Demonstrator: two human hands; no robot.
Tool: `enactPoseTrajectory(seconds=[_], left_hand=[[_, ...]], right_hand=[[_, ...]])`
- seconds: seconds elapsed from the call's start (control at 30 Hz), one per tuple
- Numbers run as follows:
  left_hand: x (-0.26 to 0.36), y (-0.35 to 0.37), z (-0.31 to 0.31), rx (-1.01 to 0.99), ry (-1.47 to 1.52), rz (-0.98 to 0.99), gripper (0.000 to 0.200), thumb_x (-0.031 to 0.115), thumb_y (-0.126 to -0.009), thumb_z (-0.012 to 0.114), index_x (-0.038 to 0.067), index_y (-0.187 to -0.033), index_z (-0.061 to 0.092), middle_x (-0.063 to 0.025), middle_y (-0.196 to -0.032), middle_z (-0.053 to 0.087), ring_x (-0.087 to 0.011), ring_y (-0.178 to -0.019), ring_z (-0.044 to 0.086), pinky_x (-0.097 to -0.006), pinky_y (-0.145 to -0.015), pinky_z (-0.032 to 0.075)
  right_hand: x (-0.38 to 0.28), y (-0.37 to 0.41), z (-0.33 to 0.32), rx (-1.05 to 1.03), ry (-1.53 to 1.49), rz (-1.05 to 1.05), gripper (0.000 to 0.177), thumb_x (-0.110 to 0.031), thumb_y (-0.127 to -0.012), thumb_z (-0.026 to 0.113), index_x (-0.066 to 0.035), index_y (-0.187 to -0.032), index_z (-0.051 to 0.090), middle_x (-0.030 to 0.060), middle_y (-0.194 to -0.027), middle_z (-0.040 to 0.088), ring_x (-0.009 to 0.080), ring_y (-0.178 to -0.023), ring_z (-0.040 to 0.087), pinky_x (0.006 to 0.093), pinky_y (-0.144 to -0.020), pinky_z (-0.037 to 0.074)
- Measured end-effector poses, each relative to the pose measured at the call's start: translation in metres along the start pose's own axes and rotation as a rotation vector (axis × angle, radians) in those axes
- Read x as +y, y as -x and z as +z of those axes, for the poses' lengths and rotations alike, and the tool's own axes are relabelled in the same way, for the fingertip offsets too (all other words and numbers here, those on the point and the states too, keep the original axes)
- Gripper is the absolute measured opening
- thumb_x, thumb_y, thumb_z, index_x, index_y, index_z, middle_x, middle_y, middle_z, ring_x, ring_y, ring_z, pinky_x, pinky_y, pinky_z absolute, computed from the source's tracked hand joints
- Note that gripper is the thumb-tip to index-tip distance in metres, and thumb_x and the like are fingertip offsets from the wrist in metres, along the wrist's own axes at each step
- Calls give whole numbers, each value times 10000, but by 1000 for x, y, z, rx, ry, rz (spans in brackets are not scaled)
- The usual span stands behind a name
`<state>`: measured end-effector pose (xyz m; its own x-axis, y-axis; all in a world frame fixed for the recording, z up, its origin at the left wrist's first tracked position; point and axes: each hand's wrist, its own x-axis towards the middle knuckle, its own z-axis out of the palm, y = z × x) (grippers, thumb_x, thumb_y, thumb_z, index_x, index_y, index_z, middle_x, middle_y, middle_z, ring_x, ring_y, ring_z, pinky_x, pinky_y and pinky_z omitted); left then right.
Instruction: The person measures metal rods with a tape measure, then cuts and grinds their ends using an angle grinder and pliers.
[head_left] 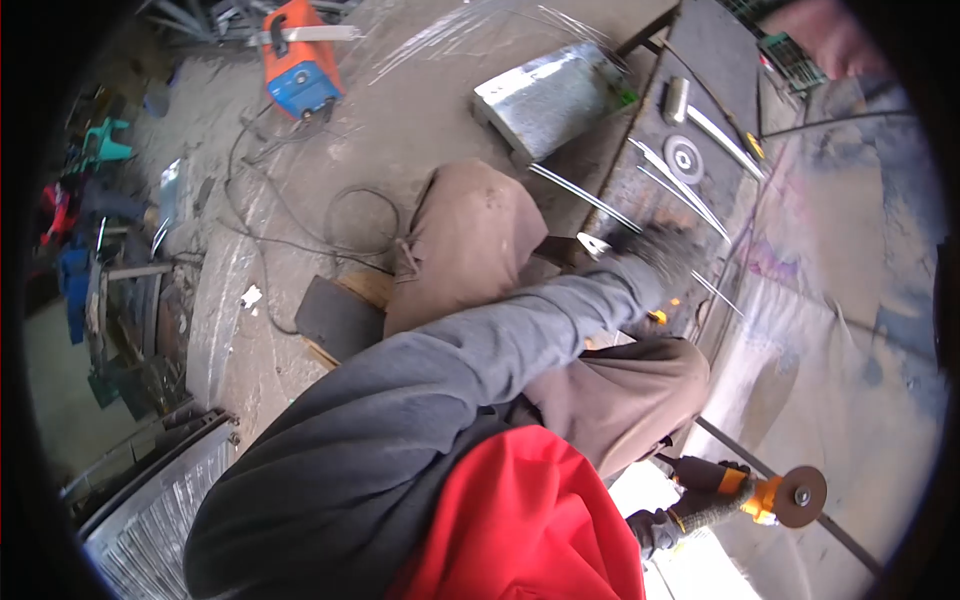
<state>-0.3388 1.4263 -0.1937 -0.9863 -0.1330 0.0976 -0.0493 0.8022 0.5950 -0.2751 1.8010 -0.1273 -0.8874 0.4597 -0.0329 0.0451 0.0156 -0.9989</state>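
My left hand, in a dark glove below a grey sleeve, is closed over thin metal rods that lie across a dark metal bench. The rods come out on both sides of it; the fingers are blurred. Low on the right, my right hand, also gloved, grips an orange and black angle grinder with a brown disc facing outward. The grinder is held away from the rods, beside my leg. A pale pointed metal piece shows beside my left wrist.
On the bench lie a hammer, a round disc and metal strips. A bent sheet-metal box stands beyond my knee. Behind it is an orange and blue welding machine, with a cable looped over the floor.
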Motion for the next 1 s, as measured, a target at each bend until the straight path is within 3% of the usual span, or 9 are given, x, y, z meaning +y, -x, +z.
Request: enactPoseTrajectory(seconds=[0.1,0.23,0.3,0.43,0.73,0.8,0.93,1.0], left_hand=[[-22,-8,15,-61,-63,-67,361,282,-891,616,190,-1236,666,-133,-1215,620,-353,-1158,590,-518,-971,475],[-14,-10,20,-108,-122,23,327,243,-905,591,141,-1204,674,-140,-1214,622,-346,-1153,595,-510,-956,483],[-15,-13,33,33,-188,67,309,237,-895,596,99,-1157,683,-147,-1201,630,-339,-1140,604,-501,-921,500],[-17,-21,36,-39,-179,3,315,256,-871,608,110,-1137,691,-125,-1205,628,-325,-1174,578,-521,-952,467],[-19,-21,48,5,-255,-22,318,252,-896,566,138,-1162,699,-102,-1209,641,-303,-1150,589,-514,-952,442],[-18,-22,53,6,-201,-5,304,241,-896,559,145,-1136,721,-96,-1186,652,-298,-1147,593,-509,-951,435],[-18,-27,68,73,-200,-64,301,249,-891,564,157,-1119,737,-88,-1163,660,-295,-1136,597,-508,-944,432],[-16,-29,65,8,-186,-57,322,226,-915,550,122,-1163,727,-88,-1199,651,-293,-1163,586,-536,-942,433]], right_hand=[[-6,14,22,23,-47,25,365,-335,-900,720,-25,-1049,601,74,-910,641,223,-822,646,364,-797,535],[0,12,22,-10,-6,-49,336,-185,-856,760,-8,-1069,569,82,-867,641,210,-780,658,336,-746,566],[4,9,22,-16,-9,-67,381,-110,-827,766,7,-1116,548,89,-887,647,213,-775,667,340,-747,575],[3,17,28,-82,94,-137,414,-110,-817,771,6,-1147,550,90,-911,639,207,-804,668,325,-763,563],[20,22,24,-95,188,61,493,-197,-824,794,-10,-1201,536,91,-897,630,215,-797,656,340,-724,561],[23,24,23,-104,201,37,507,-211,-828,791,-6,-1218,540,107,-961,639,217,-823,648,345,-753,550],[18,31,30,-130,293,-14,423,-260,-869,746,1,-1148,564,91,-932,628,208,-820,637,336,-743,540],[16,35,33,-136,310,2,421,-280,-874,745,-3,-1139,573,86,-930,627,207,-820,635,338,-744,538]])
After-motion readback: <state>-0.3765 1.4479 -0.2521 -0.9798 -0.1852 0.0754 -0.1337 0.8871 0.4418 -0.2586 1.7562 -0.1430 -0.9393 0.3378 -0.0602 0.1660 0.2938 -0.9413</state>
